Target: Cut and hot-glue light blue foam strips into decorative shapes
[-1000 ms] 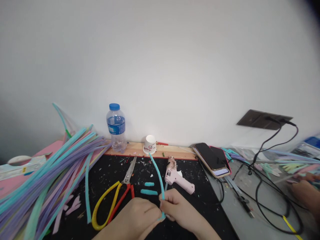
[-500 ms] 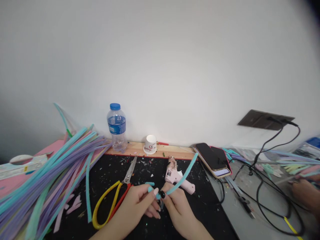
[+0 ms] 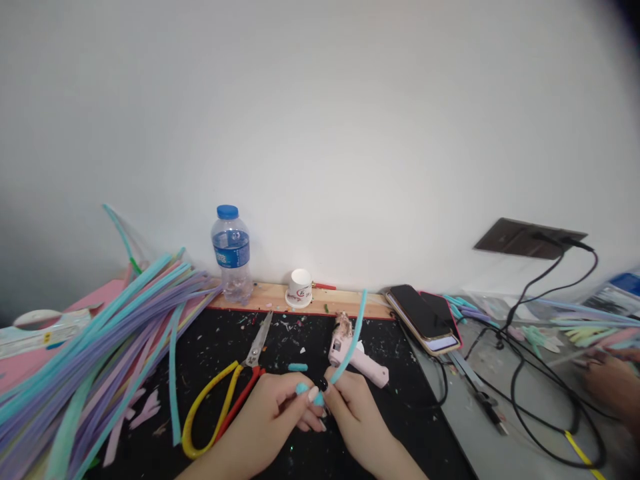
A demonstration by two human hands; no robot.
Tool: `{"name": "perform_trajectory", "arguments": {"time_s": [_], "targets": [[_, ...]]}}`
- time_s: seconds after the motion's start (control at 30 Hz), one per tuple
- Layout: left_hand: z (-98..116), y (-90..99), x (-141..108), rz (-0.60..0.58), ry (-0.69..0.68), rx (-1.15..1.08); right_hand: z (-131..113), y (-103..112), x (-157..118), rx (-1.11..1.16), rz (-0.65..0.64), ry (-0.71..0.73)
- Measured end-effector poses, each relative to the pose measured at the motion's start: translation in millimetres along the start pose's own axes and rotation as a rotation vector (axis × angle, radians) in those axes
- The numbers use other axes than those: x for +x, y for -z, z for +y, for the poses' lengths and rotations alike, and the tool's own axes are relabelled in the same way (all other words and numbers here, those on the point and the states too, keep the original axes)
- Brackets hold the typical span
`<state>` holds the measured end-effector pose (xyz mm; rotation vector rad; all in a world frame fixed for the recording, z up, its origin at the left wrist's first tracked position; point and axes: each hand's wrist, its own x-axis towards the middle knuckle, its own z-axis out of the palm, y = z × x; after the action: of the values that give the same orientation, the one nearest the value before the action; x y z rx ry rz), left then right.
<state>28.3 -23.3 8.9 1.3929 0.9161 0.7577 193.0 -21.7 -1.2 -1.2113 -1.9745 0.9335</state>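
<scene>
A turquoise fuzzy pipe cleaner (image 3: 357,331) runs between my two hands, its free end rising up past the right one. My left hand (image 3: 285,403) pinches its bunched, bent lower part. Close beside it, my right hand (image 3: 353,407) grips the same strip between thumb and fingers. A short turquoise piece (image 3: 298,367) lies on the black mat (image 3: 300,460) just beyond my fingers. Scissors (image 3: 235,387) with yellow and red handles rest left of my left hand, partly covered by it. Behind my right hand lies a pale pink glue gun (image 3: 361,360).
Bundled pastel pipe cleaners (image 3: 110,340) fill the left side. A water bottle (image 3: 231,257) and a paper cup (image 3: 299,288) stand by the wall. To the right are phones (image 3: 425,317), black cables (image 3: 520,387) and another person's hand (image 3: 607,383).
The pipe cleaner's free end has swung left and now stands more upright. Its bent part looks more bunched between my fingers. The other person's hand has shifted slightly.
</scene>
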Motion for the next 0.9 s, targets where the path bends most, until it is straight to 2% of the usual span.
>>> {"name": "perform_trajectory", "arguments": {"time_s": [0.3, 0.4, 0.53, 0.63, 0.7, 0.8, 0.83, 0.9], "targets": [[0, 1.2, 1, -0.023, 0.001, -0.065, 2, -2, -1, 0.115, -0.005, -0.072], [1, 1.1, 0, -0.041, -0.011, -0.081, 1, -1, 0, 0.269, -0.001, -0.084], [4, 0.8, -1, -0.082, -0.057, -0.072, 0, -1, 3, 0.592, -0.029, -0.128], [3, 1.4, 1, -0.065, -0.050, -0.072, 1, -1, 4, 0.681, -0.038, -0.171], [-1, 1.9, 3, -0.021, -0.001, -0.105, 3, -1, 4, 0.595, 0.072, -0.164], [-9, 2.2, 6, 0.032, 0.123, -0.212, 3, 1, 2, 0.272, 0.332, -0.056], [-11, 2.0, 7, 0.030, 0.159, -0.258, 2, 2, 2, 0.157, 0.384, 0.012], [-13, 1.3, 7, 0.016, 0.224, -0.341, 0, 2, 0, -0.001, 0.392, 0.171]]}}
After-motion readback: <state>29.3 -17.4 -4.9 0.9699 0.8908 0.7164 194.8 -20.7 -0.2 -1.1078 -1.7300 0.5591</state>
